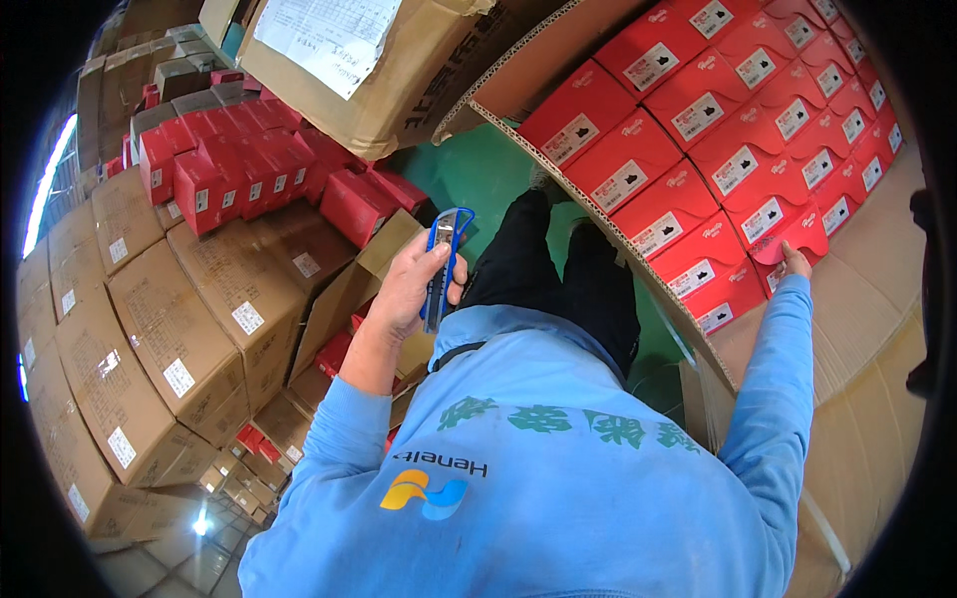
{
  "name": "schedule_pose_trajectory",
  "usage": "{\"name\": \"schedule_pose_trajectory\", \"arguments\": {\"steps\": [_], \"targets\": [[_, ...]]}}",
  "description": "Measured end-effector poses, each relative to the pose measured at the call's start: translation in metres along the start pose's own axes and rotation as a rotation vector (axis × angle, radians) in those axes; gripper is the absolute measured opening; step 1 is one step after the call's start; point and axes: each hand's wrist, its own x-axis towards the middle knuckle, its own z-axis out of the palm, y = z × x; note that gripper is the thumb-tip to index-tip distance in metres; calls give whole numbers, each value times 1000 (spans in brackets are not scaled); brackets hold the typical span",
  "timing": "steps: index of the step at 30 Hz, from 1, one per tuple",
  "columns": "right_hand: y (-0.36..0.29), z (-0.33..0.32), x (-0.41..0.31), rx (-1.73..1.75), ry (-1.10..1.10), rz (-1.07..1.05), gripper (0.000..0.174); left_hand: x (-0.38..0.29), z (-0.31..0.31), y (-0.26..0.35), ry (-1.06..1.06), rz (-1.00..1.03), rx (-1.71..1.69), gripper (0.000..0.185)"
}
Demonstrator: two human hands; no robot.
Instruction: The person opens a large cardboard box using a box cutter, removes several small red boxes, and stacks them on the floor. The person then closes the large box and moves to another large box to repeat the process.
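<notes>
My left hand (415,288) grips a blue utility knife (439,280) in front of my waist, the thumb resting along its body. Off to the right, my right hand (794,263) has its fingers at the raised lid flap (796,238) of a red shoe box, close to the end of a row. Red shoe boxes (703,116) stand in stacked rows inside a large open corrugated carton (598,217). Each box end bears a white label with a shoe picture.
Sealed brown cartons (176,321) are stacked on the left, with loose red boxes (247,168) piled on them. A carton (419,67) with a paper sheet (329,37) stands ahead. Green floor (456,168) shows around my legs (516,254).
</notes>
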Motion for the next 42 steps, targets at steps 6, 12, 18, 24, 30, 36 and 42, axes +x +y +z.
{"name": "schedule_pose_trajectory", "arguments": {"steps": [6, 12, 18, 24, 30, 36, 42], "targets": [[-17, -65, -57, 194, 48, -532, 16, 34, -47, -27, -53, -54, 99, 30], [-113, -150, -287, 324, 5, -794, 10, 73, -71, -13, -168, -145, 340, 31], [-182, -119, -553, 773, -145, -1034, 25, 110, -136, -14, -301, -28, 564, 25], [-312, 130, -587, 1154, -637, -1004, 39, 108, -205, -2, -192, 105, 771, 32], [-402, 311, -647, 1054, -729, -786, 27, 100, -229, 11, -87, 340, 1058, 39], [-388, 425, -588, 1150, -1002, -681, 17, 92, -230, -23, -145, 234, 765, 24], [-214, 223, -627, 585, -731, -985, 52, 94, -185, 6, -377, 668, 1090, 23]]}}
